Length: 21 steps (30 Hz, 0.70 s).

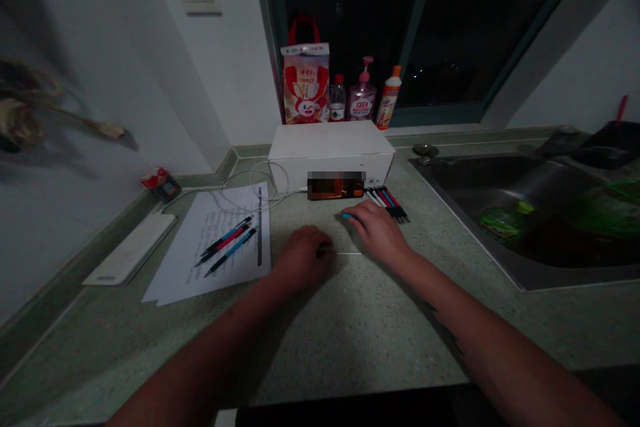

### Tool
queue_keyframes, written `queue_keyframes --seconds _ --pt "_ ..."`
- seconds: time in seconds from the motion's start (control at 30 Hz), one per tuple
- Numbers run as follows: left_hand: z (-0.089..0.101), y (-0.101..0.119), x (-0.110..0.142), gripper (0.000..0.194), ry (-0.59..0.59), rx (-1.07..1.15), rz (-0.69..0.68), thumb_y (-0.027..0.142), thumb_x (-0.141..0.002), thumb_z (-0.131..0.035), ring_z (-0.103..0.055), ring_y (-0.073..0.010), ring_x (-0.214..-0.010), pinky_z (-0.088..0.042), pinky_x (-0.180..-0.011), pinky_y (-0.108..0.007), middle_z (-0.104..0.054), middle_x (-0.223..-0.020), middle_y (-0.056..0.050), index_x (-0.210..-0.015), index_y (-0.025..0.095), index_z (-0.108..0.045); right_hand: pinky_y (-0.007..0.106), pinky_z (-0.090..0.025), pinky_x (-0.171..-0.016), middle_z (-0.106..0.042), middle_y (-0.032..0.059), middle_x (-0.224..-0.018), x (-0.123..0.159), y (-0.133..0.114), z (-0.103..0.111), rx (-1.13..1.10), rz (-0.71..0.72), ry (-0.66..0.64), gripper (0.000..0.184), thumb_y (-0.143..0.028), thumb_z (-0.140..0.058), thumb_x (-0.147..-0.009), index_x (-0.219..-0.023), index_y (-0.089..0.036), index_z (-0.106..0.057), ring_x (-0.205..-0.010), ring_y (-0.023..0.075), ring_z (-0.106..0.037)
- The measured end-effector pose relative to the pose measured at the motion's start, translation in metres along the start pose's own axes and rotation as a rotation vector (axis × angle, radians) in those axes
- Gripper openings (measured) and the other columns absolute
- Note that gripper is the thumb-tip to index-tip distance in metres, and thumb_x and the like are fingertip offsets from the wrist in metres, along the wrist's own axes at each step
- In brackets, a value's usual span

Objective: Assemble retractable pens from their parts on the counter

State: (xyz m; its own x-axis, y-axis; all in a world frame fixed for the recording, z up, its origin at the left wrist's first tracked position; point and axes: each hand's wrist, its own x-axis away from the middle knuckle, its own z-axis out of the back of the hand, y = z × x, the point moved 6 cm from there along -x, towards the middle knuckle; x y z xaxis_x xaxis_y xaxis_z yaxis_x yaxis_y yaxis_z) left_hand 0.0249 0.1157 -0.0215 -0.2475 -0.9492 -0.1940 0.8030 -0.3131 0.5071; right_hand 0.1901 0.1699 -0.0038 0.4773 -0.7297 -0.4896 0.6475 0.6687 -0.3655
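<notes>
In front of the long white cardboard box (330, 141), the right hand (376, 230) pinches a small blue piece (349, 215), mostly hidden by the fingers. The left hand (306, 255), also before the box, is curled up; I can't tell how tightly, or if it holds anything. A thin white line (349, 253) beside it is hard to make out.

At the box's front, a dark phone (335, 192) with a blurred screen sits just past both hands. Red, white and black pens (390, 199) lie by the box's right front corner, partly covered by the right hand. Left of the box, three blue or red pens with black parts (226, 241) lie on white printed paper (250, 265).
</notes>
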Motion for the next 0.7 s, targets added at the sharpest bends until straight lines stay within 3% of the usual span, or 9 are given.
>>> queue_keyframes --seconds 0.1,0.17,0.23,0.37,0.57,0.7 --pt "0.007 -0.01 -0.001 0.019 0.131 0.2 0.144 0.025 -0.088 -0.067 -0.068 -0.0213 -0.088 -0.054 -0.084 -0.036 -0.075 -0.098 -0.007 -0.105 0.018 -0.072 0.046 -0.046 -0.102 -0.07 0.0077 -0.1 0.001 -0.016 0.002 0.082 0.149 0.003 0.022 -0.018 -0.059 -0.099 -0.114 -0.023 -0.075 -0.1 0.0251 -0.061" --pt "0.009 -0.016 -0.002 0.024 0.158 0.37 0.22 0.029 -0.09 -0.065 -0.07 -0.0199 -0.085 -0.056 -0.081 -0.033 -0.077 -0.1 -0.006 -0.111 0.019 -0.071 0.052 -0.036 -0.113 -0.071 0.0055 -0.1 0.001 -0.028 0.005 0.137 0.244 0.021 0.023 -0.016 -0.06 -0.098 -0.112 -0.026 -0.076 -0.101 0.0242 -0.06" --pt "0.007 -0.016 -0.004 0.022 0.117 0.502 0.237 0.03 -0.09 -0.064 -0.072 -0.0202 -0.087 -0.057 -0.082 -0.033 -0.078 -0.1 -0.006 -0.108 0.019 -0.072 0.055 -0.028 -0.119 -0.071 0.0039 -0.1 0.002 -0.038 0.006 0.185 0.317 0.034 0.024 -0.014 -0.06 -0.098 -0.109 -0.028 -0.077 -0.103 0.0236 -0.059" --pt "0.003 -0.012 -0.007 0.015 0.035 0.628 0.224 0.025 -0.089 -0.062 -0.074 -0.0205 -0.087 -0.058 -0.084 -0.033 -0.08 -0.092 -0.005 -0.096 0.019 -0.075 0.056 -0.025 -0.122 -0.07 0.0036 -0.1 0.003 -0.05 0.008 0.219 0.4 0.051 0.023 -0.015 -0.059 -0.1 -0.108 -0.027 -0.077 -0.106 0.0228 -0.058" --pt "0.001 -0.02 -0.008 0.013 0.053 0.638 0.324 0.023 -0.086 -0.065 -0.074 -0.0196 -0.082 -0.059 -0.078 -0.032 -0.081 -0.088 -0.003 -0.092 0.02 -0.076 0.057 -0.025 -0.122 -0.071 0.004 -0.104 0.001 -0.049 0.008 0.18 0.343 -0.025 0.026 -0.017 -0.058 -0.1 -0.113 -0.031 -0.076 -0.111 0.0243 -0.058" --pt "0.005 -0.028 -0.008 0.012 0.111 0.607 0.363 0.023 -0.085 -0.067 -0.074 -0.02 -0.082 -0.059 -0.08 -0.033 -0.081 -0.088 -0.003 -0.091 0.02 -0.077 0.051 -0.041 -0.11 -0.074 0.0075 -0.102 -0.001 -0.038 0.006 0.056 0.155 -0.042 0.022 -0.022 -0.059 -0.1 -0.113 -0.027 -0.076 -0.106 0.0267 -0.062"
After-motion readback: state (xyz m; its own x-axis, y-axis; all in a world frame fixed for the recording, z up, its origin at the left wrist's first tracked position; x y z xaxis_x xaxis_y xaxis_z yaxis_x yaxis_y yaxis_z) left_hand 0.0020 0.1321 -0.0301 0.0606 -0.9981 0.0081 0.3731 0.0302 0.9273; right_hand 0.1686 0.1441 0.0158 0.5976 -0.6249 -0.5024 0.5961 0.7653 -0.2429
